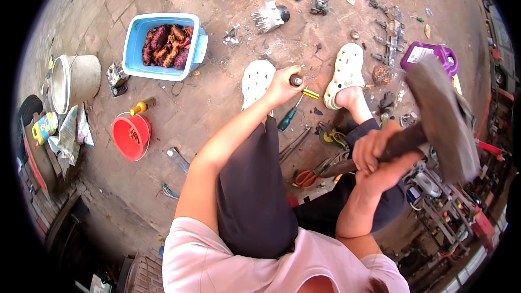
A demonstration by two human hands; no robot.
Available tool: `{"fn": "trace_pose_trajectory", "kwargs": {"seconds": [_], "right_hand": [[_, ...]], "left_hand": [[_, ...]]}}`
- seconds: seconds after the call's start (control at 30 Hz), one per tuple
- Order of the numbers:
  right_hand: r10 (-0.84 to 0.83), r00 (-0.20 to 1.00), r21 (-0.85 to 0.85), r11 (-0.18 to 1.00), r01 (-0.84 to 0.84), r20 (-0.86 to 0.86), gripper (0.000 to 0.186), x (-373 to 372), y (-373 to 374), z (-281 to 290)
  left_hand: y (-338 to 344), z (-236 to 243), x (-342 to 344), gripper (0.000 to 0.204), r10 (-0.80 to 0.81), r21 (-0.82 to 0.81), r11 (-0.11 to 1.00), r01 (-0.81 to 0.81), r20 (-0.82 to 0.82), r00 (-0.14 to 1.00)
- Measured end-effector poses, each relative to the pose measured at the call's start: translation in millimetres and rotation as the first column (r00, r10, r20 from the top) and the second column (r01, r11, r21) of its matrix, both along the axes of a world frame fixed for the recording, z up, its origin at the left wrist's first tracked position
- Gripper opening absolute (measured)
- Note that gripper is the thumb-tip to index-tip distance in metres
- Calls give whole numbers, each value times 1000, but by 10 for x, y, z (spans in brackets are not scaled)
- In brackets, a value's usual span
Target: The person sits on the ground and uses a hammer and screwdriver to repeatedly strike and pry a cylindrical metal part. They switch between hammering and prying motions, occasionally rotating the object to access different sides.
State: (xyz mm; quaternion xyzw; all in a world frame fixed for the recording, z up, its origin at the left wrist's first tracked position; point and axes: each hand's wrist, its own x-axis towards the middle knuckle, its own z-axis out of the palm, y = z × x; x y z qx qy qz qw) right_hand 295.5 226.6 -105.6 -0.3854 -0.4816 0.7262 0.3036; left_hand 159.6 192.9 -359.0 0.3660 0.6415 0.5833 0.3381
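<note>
My left hand (pixel 282 84) is closed round a short metal rod, out in front between my feet. Its dark round end (pixel 296 80) points up at me; I cannot make out its lower end. My right hand (pixel 380 149) grips the wooden handle of a big hammer. The heavy, worn hammer head (pixel 444 122) is raised close to me at the right, well apart from the rod. Under my left hand lie a teal-handled screwdriver (pixel 287 120) and a yellow-handled tool (pixel 310 93).
Orange-handled scissors (pixel 307 179) and other tools lie between my legs. A blue tub (pixel 199 49) of copper coils, a red bucket (pixel 120 146) and a white bucket (pixel 87 78) stand left. A purple jug (pixel 448 59) and scattered metal parts are at the right.
</note>
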Motion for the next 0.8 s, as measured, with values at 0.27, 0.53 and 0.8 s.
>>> {"fn": "trace_pose_trajectory", "kwargs": {"seconds": [0.27,0.53,0.8], "right_hand": [[68,891,-323,942,91,449,47,3,-256,-835],[-218,957,233,957,171,190,64,278,-10,-48],[-207,913,-171,944,281,352,59,569,-245,-589]], "left_hand": [[11,-10,-85,25,-3,69,998,6,-48,999],[-131,-28,-244,27,213,41,974,-223,169,962],[-167,23,-329,32,216,34,969,-244,358,908]]}}
